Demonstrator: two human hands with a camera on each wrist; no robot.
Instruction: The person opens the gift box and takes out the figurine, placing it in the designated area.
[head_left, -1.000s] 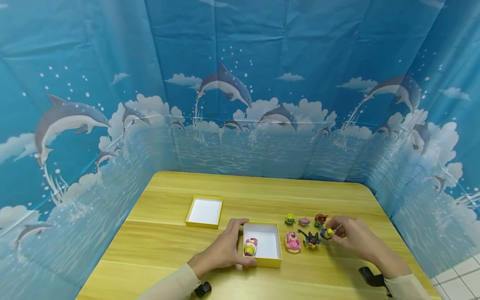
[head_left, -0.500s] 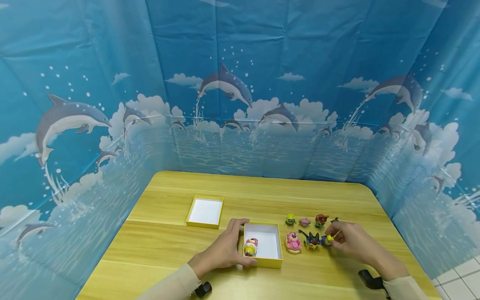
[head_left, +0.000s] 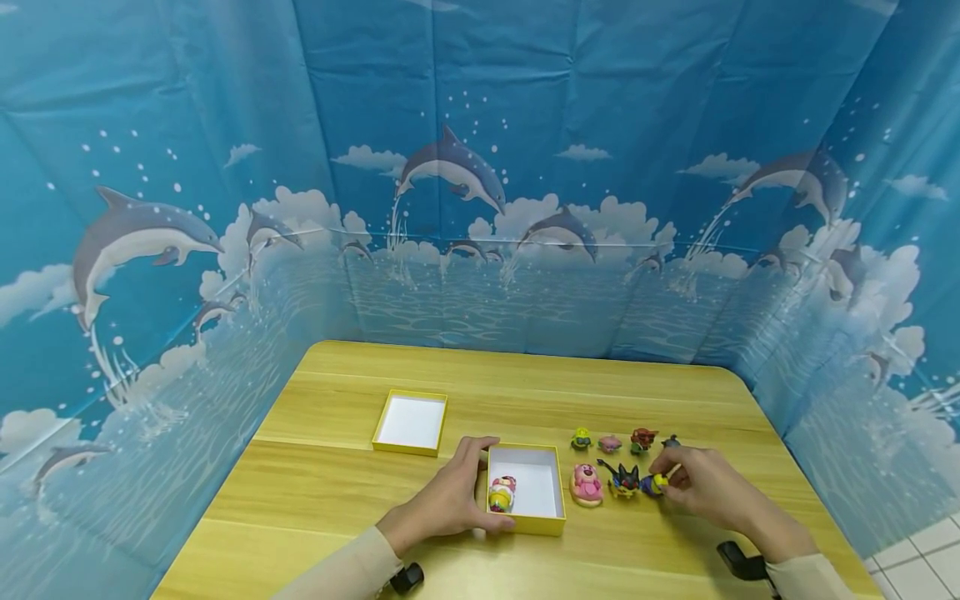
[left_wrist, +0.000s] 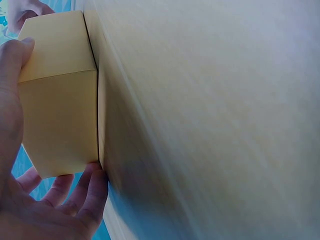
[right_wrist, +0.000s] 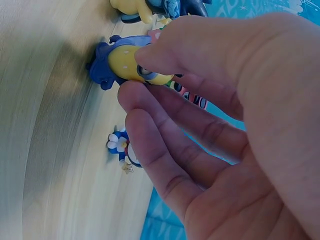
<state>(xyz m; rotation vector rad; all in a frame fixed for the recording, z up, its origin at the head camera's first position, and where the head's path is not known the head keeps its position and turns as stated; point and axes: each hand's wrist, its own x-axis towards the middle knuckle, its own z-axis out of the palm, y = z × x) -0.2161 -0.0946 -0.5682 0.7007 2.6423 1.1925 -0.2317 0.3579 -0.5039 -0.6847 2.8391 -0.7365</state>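
My left hand [head_left: 448, 492] grips the yellow box [head_left: 543, 525], thumb on its near side and fingers along the far side. The same box [left_wrist: 60, 115] fills the left part of the left wrist view. Inside, at the left, lies a pink, white and yellow figurine [head_left: 502, 493]. My right hand [head_left: 708, 492] pinches a yellow minion figurine [right_wrist: 122, 62] in blue clothes between thumb and fingers, its blue base at the tabletop. Directly left of it in the head view stand a black-and-yellow eared figurine [head_left: 624, 481] and a pink bear-like figurine [head_left: 587, 485].
A back row holds a green-yellow figurine [head_left: 581, 439], a pink one [head_left: 609, 444], a red-brown one [head_left: 642, 440] and a small dark one [head_left: 671, 442] partly behind my right hand. The box lid [head_left: 410, 422] lies inside-up at the left on the wooden table [head_left: 315, 500].
My right hand has brought the minion figurine slightly toward me and down, next to the black-and-yellow one. The small dark figurine behind it has come into view. The left hand and box stay put.
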